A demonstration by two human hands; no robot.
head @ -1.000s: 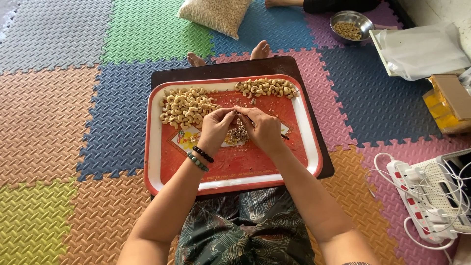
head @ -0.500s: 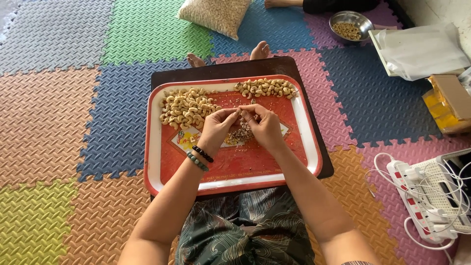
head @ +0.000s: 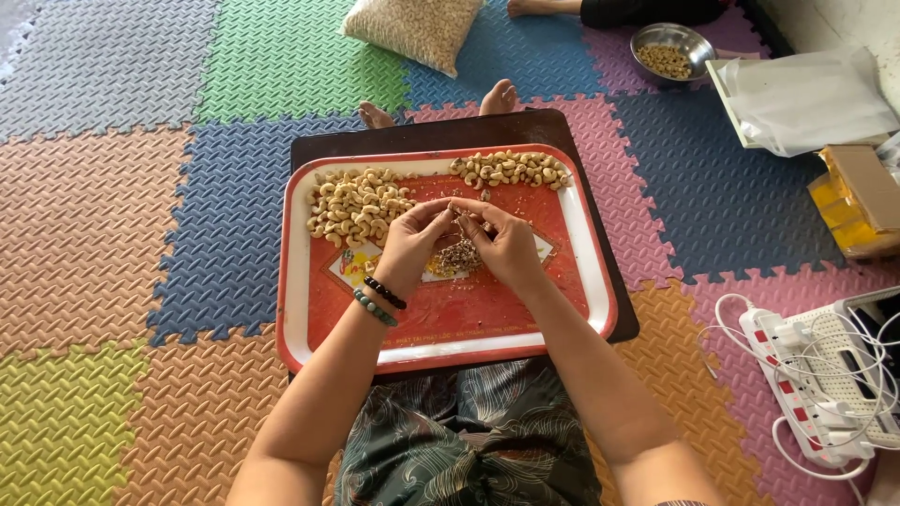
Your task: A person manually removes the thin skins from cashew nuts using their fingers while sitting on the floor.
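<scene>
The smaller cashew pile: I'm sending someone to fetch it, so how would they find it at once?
Find the red tray on the person's lap. Along its far edge, right of centre, lies the smaller cashew pile, a thin row, unlike the bigger heap at the left.

Red tray (head: 450,323) with white rim, pale cashews (head: 356,204), multicoloured ridged floor mats (head: 141,187), green swirl-patterned trousers (head: 469,450)

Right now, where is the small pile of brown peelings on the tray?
In the head view, the pile of brown peelings lies at the middle of the red tray, just under the left hand and right hand, below the two cashew heaps.
</scene>
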